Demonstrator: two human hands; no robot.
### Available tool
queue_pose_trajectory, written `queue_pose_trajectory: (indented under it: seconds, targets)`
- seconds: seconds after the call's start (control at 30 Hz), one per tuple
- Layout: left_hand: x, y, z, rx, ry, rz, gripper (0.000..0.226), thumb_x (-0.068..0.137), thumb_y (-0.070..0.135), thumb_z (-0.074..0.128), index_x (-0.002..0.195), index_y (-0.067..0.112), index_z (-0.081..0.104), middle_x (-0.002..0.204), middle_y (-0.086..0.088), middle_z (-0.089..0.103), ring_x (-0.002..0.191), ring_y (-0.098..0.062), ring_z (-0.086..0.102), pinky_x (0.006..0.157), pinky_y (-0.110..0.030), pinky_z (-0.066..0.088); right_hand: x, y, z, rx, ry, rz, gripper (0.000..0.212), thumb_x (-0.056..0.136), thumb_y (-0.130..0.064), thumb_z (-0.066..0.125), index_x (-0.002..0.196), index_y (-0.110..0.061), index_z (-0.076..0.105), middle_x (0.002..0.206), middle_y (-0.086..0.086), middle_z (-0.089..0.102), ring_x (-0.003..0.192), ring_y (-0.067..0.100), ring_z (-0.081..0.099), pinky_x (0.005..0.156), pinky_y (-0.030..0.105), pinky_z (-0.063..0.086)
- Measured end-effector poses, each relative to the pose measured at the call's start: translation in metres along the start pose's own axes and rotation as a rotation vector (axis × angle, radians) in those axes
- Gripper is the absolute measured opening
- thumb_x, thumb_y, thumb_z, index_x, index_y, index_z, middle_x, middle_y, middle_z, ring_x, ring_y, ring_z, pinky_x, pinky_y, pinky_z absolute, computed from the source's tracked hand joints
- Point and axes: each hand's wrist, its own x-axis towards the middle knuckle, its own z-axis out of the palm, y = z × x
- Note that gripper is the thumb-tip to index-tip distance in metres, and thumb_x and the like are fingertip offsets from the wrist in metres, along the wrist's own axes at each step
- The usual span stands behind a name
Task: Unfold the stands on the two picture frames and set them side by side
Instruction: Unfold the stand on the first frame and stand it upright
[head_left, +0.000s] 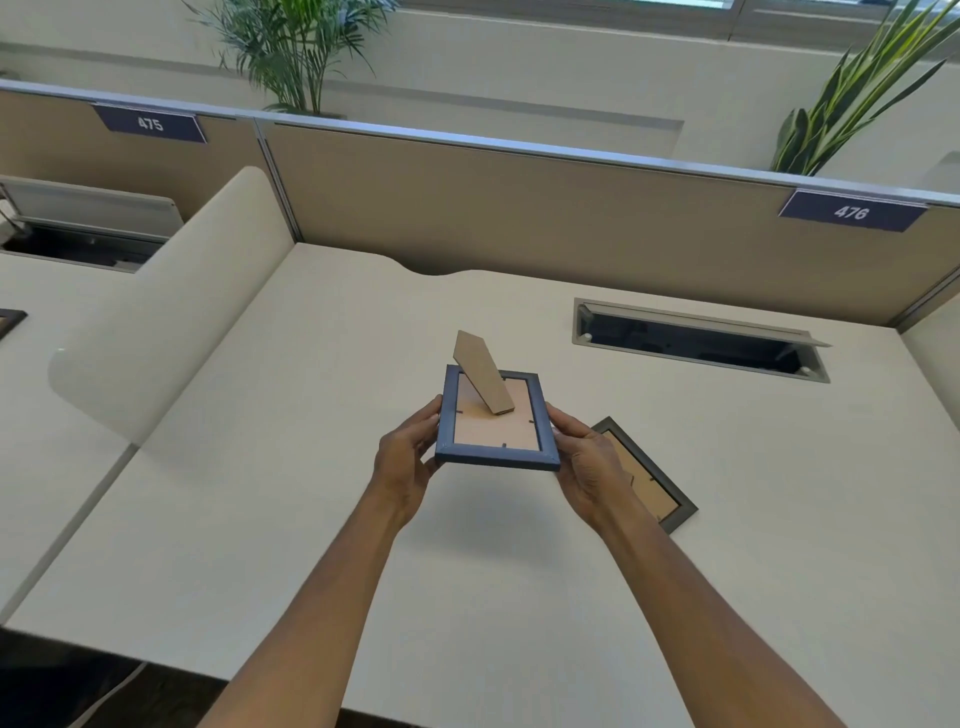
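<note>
Forearms: both are reaching forward from the lower edge of the view and converging on the blue frame above the desk (260, 519).
Left hand (402, 462): it is gripping the left edge of the blue frame (496, 439), fingers curled under and thumb lying against the rail; the fingertips are hidden beneath the frame.
Right hand (589, 467): it is clamping the right edge of the same frame, thumb on top near the corner, fingers wrapped beneath and out of sight.
Blue frame position: it is being held clear of the desk, back panel facing up, tilted slightly toward the camera.
Stand (483, 374): the cardboard leg is standing open, rising from the back panel and leaning up and away to the left.
Step in hand (judgement): the stand looks deployed, so the frame is ready for rotating upright and placing.
Technique: keep both grips on the side rails, clear of the leg; rotate the top edge up; land the bottom rail first, then let the leg tip settle.
Second frame (647, 478): the dark frame is lying face down on the desk, just beyond the right hand and partly covered by it, its stand flat.
Placement: leave open desk beside the landing spot for the dark frame.
Risk: pressing on the leg could fold it shut or crease the hinge.
</note>
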Motion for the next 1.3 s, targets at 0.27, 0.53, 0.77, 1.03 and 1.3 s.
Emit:
queue_pose_trajectory:
  seconds: [0.27, 0.53, 0.77, 1.03, 1.3]
  targets:
    - [-0.003, -0.002, 0.001, 0.079, -0.083, 0.064, 0.045, 0.098, 0.000, 0.054, 0.126, 0.030, 0.073, 0.126, 0.005, 0.074, 0.119, -0.024, 0.064, 0.085, -0.033, 0.059, -0.004, 0.005, 0.001, -0.120, -0.010, -0.129, 0.041, 0.095, 0.008, 0.057, 0.127, -0.015, 0.070, 0.100, -0.014, 0.080, 0.097, 0.016, 0.075, 0.075, 0.027, 0.064]
    - [0.001, -0.012, 0.000, 0.173, 0.071, 0.111, 0.025, 0.099, 0.018, 0.063, 0.108, 0.033, 0.080, 0.120, 0.006, 0.075, 0.113, -0.016, 0.071, 0.089, -0.040, 0.061, -0.003, 0.007, -0.002, -0.275, -0.017, -0.232, 0.033, 0.097, -0.004, 0.064, 0.125, -0.019, 0.072, 0.103, -0.019, 0.079, 0.110, 0.008, 0.071, 0.096, 0.022, 0.055]
    - [0.002, -0.017, 0.001, 0.351, 0.152, 0.180, 0.029, 0.093, 0.044, 0.067, 0.119, 0.034, 0.075, 0.102, 0.020, 0.071, 0.106, -0.007, 0.064, 0.110, -0.049, 0.048, 0.000, 0.018, -0.008, -0.393, 0.019, -0.292, 0.026, 0.101, -0.022, 0.063, 0.123, -0.014, 0.075, 0.087, -0.020, 0.076, 0.089, -0.001, 0.064, 0.094, 0.028, 0.050]
    - [-0.001, -0.023, 0.004, 0.501, 0.243, 0.197, 0.056, 0.094, 0.065, 0.052, 0.101, 0.014, 0.074, 0.099, 0.021, 0.072, 0.099, 0.005, 0.027, 0.068, -0.020, 0.050, 0.001, 0.029, -0.010, -0.465, 0.043, -0.324, 0.027, 0.103, -0.028, 0.059, 0.114, -0.016, 0.080, 0.116, 0.006, 0.078, 0.125, 0.030, 0.063, 0.112, 0.052, 0.046]
    - [0.001, -0.032, -0.006, 0.576, 0.316, 0.195, 0.075, 0.091, 0.073, 0.048, 0.071, 0.002, 0.063, 0.074, 0.000, 0.059, 0.074, -0.016, 0.052, 0.068, -0.034, 0.037, 0.001, 0.032, -0.008, -0.521, 0.061, -0.309, 0.030, 0.104, -0.032, 0.057, 0.115, -0.015, 0.080, 0.110, -0.001, 0.080, 0.114, 0.020, 0.069, 0.106, 0.050, 0.052]
